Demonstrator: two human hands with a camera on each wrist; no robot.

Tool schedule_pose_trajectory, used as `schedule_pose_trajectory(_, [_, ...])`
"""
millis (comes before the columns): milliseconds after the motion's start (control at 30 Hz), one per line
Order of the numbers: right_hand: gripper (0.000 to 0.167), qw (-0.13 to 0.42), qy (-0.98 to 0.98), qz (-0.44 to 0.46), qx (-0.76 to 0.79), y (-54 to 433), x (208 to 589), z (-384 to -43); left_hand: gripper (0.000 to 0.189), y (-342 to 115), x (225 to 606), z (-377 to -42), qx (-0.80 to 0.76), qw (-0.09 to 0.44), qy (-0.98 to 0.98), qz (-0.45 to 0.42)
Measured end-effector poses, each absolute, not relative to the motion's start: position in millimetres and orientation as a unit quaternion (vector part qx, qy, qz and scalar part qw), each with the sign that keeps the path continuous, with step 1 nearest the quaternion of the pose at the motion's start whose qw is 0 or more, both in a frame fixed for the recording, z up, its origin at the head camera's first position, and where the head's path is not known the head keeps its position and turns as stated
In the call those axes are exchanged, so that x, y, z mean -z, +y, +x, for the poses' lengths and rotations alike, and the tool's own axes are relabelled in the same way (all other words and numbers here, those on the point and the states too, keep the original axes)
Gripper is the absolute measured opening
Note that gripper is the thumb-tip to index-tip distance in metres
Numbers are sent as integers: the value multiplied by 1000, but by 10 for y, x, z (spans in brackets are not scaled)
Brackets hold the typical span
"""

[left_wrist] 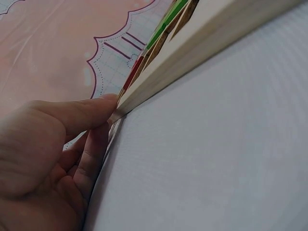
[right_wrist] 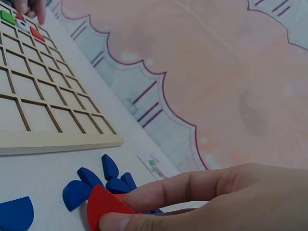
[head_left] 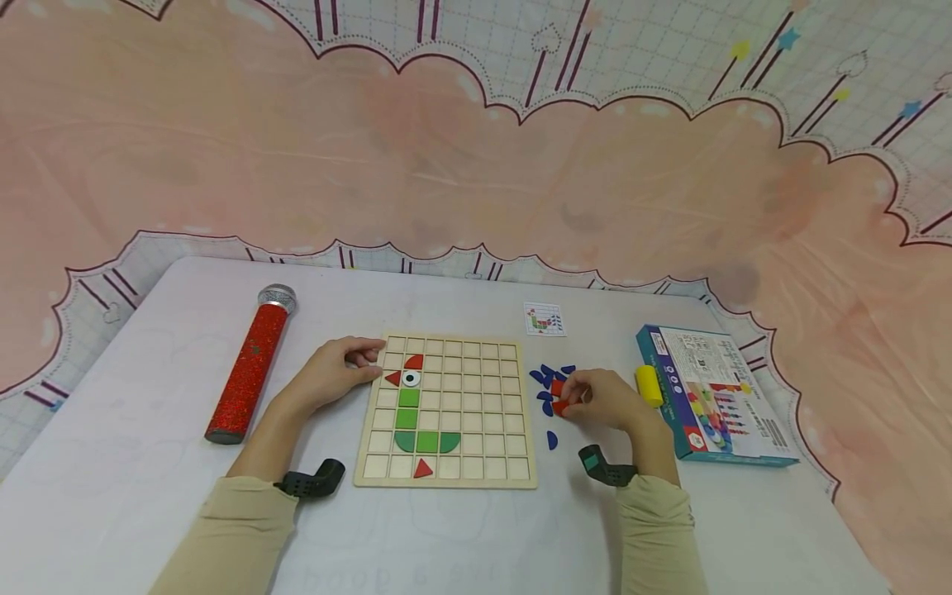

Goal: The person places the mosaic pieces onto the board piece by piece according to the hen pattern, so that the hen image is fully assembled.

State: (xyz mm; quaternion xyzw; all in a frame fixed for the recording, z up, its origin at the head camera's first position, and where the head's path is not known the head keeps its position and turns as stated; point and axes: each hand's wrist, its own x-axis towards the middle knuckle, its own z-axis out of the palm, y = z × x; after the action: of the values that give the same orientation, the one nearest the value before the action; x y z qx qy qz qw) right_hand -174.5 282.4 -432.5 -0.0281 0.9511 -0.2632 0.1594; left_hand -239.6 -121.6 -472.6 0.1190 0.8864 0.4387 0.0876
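Note:
My left hand [head_left: 332,372] pinches the upper left edge of a wooden grid board [head_left: 530,471]; in the left wrist view its fingertips meet the board's corner. Set in the board are green pieces [head_left: 407,419], red pieces [head_left: 414,362] and a white eye piece [head_left: 410,378]. To the right of the board, my right hand [head_left: 608,400] holds a red quarter-circle piece [right_wrist: 103,208] between thumb and fingers. Blue pieces [right_wrist: 78,193] lie under and around it, partly hidden by the hand. Another blue piece [head_left: 552,440] lies apart, nearer me.
A small pattern card [head_left: 545,319] lies beyond the board. At the right are a yellow cylinder [head_left: 649,386] and a blue-edged game box [head_left: 732,397]. On the left lies a red glittery microphone [head_left: 251,364]. A patterned curtain [head_left: 446,165] hangs behind the white table [head_left: 461,545].

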Motion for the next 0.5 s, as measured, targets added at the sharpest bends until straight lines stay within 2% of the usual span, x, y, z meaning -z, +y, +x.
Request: schedule_pose_trajectory(500, [8, 121, 939, -56, 318, 2621, 4279, -1792, 44, -1211, 4692, -2377, -446, 88, 882, 125])
